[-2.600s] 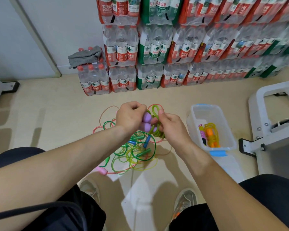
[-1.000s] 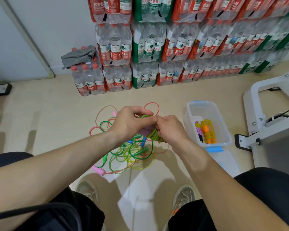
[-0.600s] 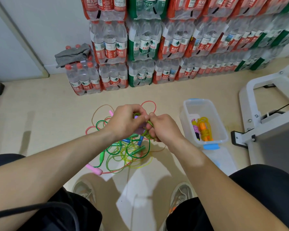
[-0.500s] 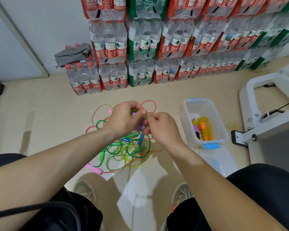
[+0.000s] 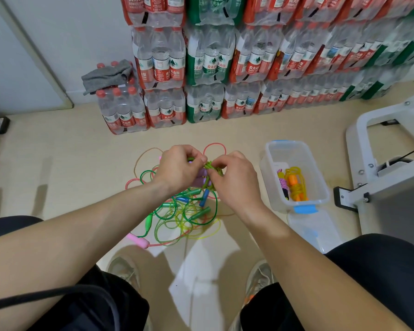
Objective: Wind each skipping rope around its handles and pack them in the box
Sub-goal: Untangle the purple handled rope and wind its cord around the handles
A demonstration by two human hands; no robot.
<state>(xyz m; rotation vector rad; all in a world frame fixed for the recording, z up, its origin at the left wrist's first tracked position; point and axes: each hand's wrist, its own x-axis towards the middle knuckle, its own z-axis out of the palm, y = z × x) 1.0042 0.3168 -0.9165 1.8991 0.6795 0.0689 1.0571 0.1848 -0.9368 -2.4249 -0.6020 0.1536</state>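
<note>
The left hand (image 5: 177, 168) grips the purple handles (image 5: 198, 181), and the right hand (image 5: 234, 180), touching it, pinches the green rope (image 5: 212, 166) bunched on them, above the floor (image 5: 58, 163). Below the hands, toward six o'clock, a tangle of loose ropes (image 5: 184, 216) lies spread, with a pink handle (image 5: 141, 242) at its seven o'clock edge. At three o'clock from the hands stands the clear box (image 5: 294, 156), open, with an orange-handled rope (image 5: 295, 185) wound up inside. Its lid (image 5: 308, 230) lies at the box's six o'clock. At twelve o'clock, bottle packs (image 5: 208, 68) are stacked along the wall.
</note>
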